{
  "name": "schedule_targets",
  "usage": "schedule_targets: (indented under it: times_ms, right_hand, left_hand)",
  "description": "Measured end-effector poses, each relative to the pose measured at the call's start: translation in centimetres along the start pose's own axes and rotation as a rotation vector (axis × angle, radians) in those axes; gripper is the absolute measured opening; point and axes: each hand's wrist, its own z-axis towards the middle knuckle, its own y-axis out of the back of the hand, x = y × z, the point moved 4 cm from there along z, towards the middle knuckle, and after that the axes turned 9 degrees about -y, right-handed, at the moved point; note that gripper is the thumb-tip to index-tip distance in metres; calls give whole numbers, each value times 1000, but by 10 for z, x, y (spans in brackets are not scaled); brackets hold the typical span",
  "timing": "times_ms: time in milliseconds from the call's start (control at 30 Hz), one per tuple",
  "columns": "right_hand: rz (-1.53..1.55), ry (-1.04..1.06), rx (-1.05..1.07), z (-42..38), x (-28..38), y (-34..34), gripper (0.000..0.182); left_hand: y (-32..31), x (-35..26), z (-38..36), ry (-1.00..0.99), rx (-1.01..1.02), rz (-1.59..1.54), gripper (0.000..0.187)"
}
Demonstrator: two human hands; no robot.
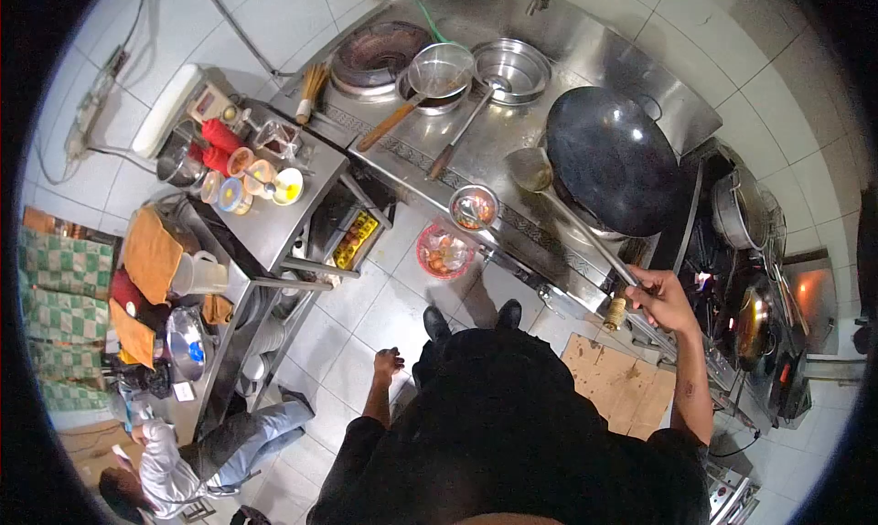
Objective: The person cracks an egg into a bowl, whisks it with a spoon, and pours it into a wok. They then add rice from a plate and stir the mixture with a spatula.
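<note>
My right hand is closed around the end of a long metal handle. The handle belongs to a wok ladle, whose round head lies by the left rim of a large black wok on the steel stove. The wok's inside is dark and shiny, with no food visible in it. My left hand hangs low over the tiled floor with its fingers curled, and nothing shows in it. A small strainer with reddish bits sits at the stove's front edge, above a red basket on the floor.
A wooden-handled mesh skimmer, another ladle and steel bowls rest on the stove. Seasoning tubs and red bottles stand on the left table. Pans line the right side. Another person sits at lower left.
</note>
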Motion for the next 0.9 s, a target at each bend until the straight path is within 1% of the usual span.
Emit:
schedule_targets:
  times_ms: [100,167,233,267,300,367,400,467,500,567,600,633,667,700,767,900]
  right_hand:
    - [-13,46,58,8,-4,-16,39]
    - [-27,46,59,16,-11,-22,39]
    - [-189,126,35,20,-8,-27,39]
    - [-328,261,-36,27,-12,-27,42]
    - [-331,262,-34,29,-12,-28,42]
    - [-507,217,-71,36,-10,-29,45]
    - [-508,217,-68,37,-8,-29,45]
    - [-569,301,-141,37,1,-31,46]
    - [-572,302,-138,37,5,-32,46]
    - [-746,251,-199,37,16,-30,44]
    - [-749,254,-195,33,28,-32,44]
    - [-833,226,-200,28,43,-35,44]
    - [-916,198,-206,26,50,-37,44]
    - [-916,199,-204,28,49,-37,44]
    - [-1005,371,-313,29,53,-38,44]
    - [-1123,353,-393,23,72,-47,47]
  left_hand:
    - [5,3,1,10,-15,11,24]
    - [8,8,5,-67,20,-72,24]
    - [10,7,3,-78,18,-72,23]
    - [10,6,2,-91,20,-67,23]
    - [9,7,4,-89,18,-70,23]
    - [10,10,6,-51,-2,-44,22]
    - [10,9,5,-48,-4,-45,22]
    - [9,9,2,-60,-4,-12,29]
    - [8,7,1,-58,-6,-14,29]
    - [7,4,-2,-43,-26,56,28]
    - [7,5,-3,-40,-29,52,28]
    - [7,7,-2,-40,-21,-5,24]
    - [7,9,-2,-42,-13,-62,21]
    - [8,12,-3,-41,-15,-63,21]
    - [6,15,-3,-80,2,-125,21]
    - [6,22,-1,-55,-11,-31,27]
